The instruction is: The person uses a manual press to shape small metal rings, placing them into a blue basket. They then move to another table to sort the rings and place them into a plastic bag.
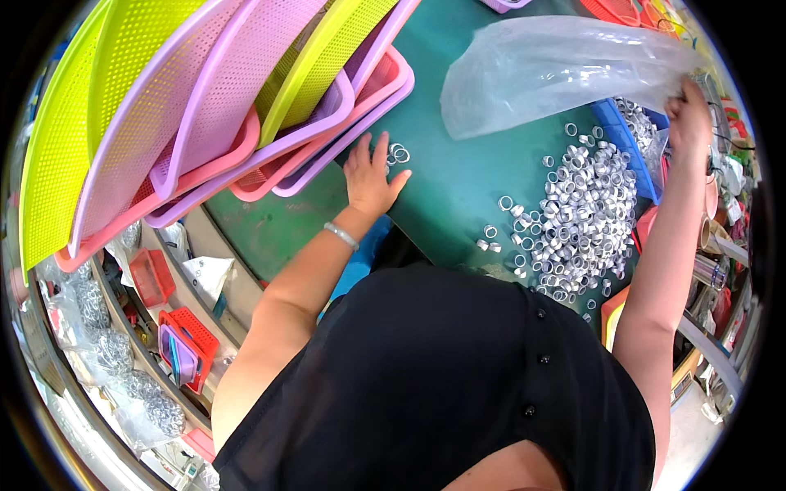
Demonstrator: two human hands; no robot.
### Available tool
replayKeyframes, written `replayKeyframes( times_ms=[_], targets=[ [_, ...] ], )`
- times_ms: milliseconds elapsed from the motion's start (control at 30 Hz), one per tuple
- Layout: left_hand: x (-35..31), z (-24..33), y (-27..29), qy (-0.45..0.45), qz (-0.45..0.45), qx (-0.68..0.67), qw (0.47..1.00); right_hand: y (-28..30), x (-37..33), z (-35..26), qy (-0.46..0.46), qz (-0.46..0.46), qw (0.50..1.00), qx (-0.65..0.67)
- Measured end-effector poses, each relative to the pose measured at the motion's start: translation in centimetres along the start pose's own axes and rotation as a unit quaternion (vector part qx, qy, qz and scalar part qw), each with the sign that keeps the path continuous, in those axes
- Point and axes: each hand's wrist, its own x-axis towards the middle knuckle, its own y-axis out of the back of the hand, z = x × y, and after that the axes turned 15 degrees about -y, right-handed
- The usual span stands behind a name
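My left hand [372, 176] lies on the green table [467, 192] with its fingers spread. Its fingertips are beside a few silver metal rings [399, 154]. Out to the far right, my right hand [689, 114] is closed on the end of a clear plastic bag [548, 69], which stretches leftward over the table and looks empty. Nearer to me on the right is a big heap of silver rings [583, 209], with several loose ones scattered along its left side. A blue bin [651, 176] holding more metal pieces stands beyond the heap, partly under the bag.
Yellow-green, purple and pink perforated plastic baskets [205, 98] lean nested together at the left, close to my left hand. Shelves at the lower left hold bagged metal pieces [151, 401] and small red baskets [196, 344]. Red-orange baskets [614, 10] sit at the far right.
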Motion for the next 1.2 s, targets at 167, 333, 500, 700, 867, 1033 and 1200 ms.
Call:
replayKeyframes(
  times_ms=[167,333,500,700,867,1033,1200],
  targets=[
    [0.9,-3.1,-3.5,-0.137,-0.025,0.073,0.988,-4.8,3.7,5.9,-0.047,0.023,0.992,-0.119],
    [1.5,-4.8,-3.7,-0.162,-0.095,0.006,0.982,-6.5,2.0,9.2,-0.012,0.006,0.972,-0.233],
    [2.4,-5.4,-4.0,-0.19,-0.127,-0.017,0.973,-3.5,1.9,13.1,0.114,0.136,0.9,-0.398],
    [-0.9,-4.6,-3.5,0.12,0.025,-0.244,0.962,-7.1,-1.8,14.3,0.156,0.137,0.89,-0.405],
    [-7.0,3.4,7.0,0.443,0.077,-0.671,0.59,-3.2,-1.9,16.8,0.186,0.049,0.931,-0.309],
    [-16.5,8.5,13.2,0.435,0.202,-0.756,0.446,-4.3,-3.7,22.3,0.215,-0.18,0.942,-0.186],
    [-21.2,11.2,17.7,0.369,0.308,-0.793,0.374,-9.6,-19.6,19.8,0.059,-0.506,0.837,-0.198]
  ],
)
